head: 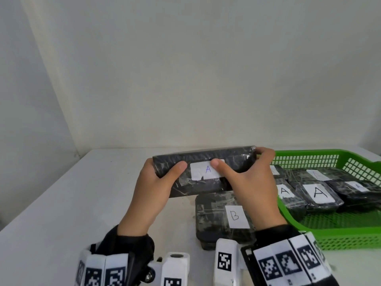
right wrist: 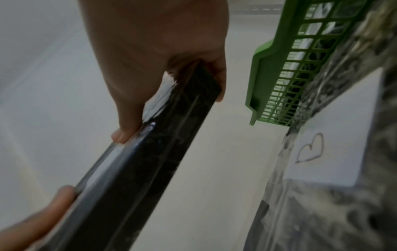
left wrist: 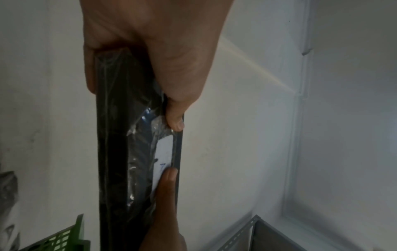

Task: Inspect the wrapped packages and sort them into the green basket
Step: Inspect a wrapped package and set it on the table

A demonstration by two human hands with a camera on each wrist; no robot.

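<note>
— Between the two hands, what is entered first?

— One black wrapped package [head: 206, 170], held above the white table [head: 61, 213], long side level, label face tilted toward the wearer. Left hand [head: 152, 182] grips its left end: thumb curled onto the front face, fingers wrapped behind. Right hand [head: 253, 182] grips the right end: thumb pressed on the white label [head: 206, 171] marked "A", fingertips curled over the far top corner. Both hands closed round it.

— Do the wrist views confirm?

— Yes. Left wrist view: the package [left wrist: 116, 135] runs away from the palm [left wrist: 150, 51], thumb on the label-side edge, the other hand's thumb [left wrist: 167, 186] meeting it further along. Right wrist view: same package [right wrist: 150, 161], thumb on one face, fingers on the opposite.

— Next item outward?

— Package marked "B" [head: 224, 221], flat on the table directly below the held one, just beside the basket.

— And the basket?

— Green basket [head: 340, 238] to the right, on the table, containing several wrapped packages [head: 317, 195] — visible labels read "A". The held package is left of the basket's rim, not over it.
</note>
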